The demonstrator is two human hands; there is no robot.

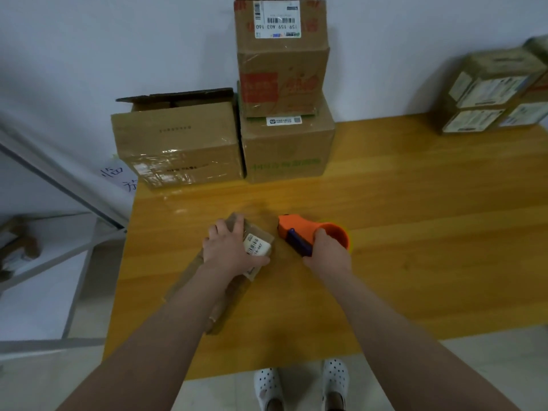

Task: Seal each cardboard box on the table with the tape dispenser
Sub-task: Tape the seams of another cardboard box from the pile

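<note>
A long, narrow cardboard box (228,295) with a white barcode label lies on the wooden table (385,232), running from the table's middle toward the front left. My left hand (231,247) grips its far end, fingers curled over the top. Just to the right, my right hand (327,253) holds the orange tape dispenser (299,232) by its handle. The dispenser's nose points left toward the box's far end, a small gap apart from it. Part of the box is hidden under my left forearm.
At the table's back left stands a large box (178,143) with an open top flap. Beside it is a stack of three boxes (284,108) against the wall. More labelled boxes (489,93) sit at the back right. A white shelf frame (74,232) stands left of the table.
</note>
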